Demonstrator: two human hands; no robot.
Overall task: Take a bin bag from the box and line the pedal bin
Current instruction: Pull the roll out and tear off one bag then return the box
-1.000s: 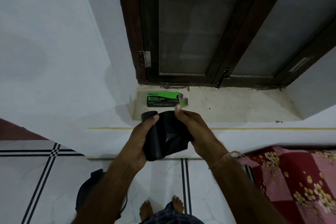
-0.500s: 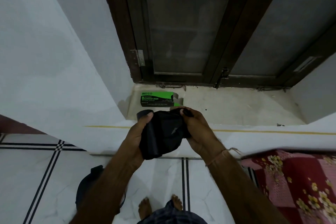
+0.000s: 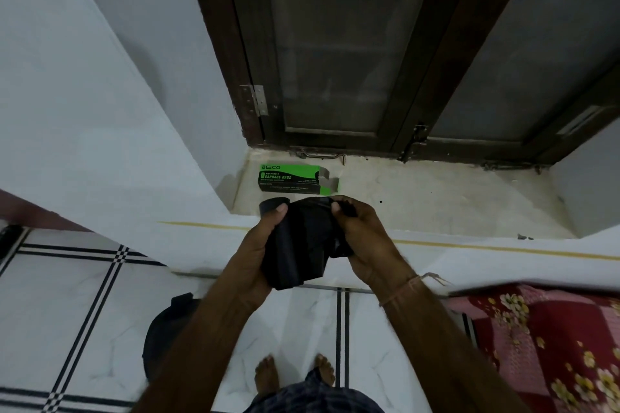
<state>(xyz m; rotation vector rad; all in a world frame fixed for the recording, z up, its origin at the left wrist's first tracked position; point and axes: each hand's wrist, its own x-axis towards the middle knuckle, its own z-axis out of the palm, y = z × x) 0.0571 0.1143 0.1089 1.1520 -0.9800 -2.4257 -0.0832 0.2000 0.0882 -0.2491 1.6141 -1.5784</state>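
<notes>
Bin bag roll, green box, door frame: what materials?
Bin bag roll: thin black plastic film by the look, slightly glossy, creasing softly between left hand and right hand. Green box: printed cardboard, probably; matte, with a grey unprinted end flap folded open. Door frame: dark brown wood, apparently; a metal hinge is fixed to it.

The green and black box (image 3: 291,179) on the ledge reads "BECO" on its green top and "GARBAGE BAGS" on its black side; the smaller print is unreadable.
</notes>
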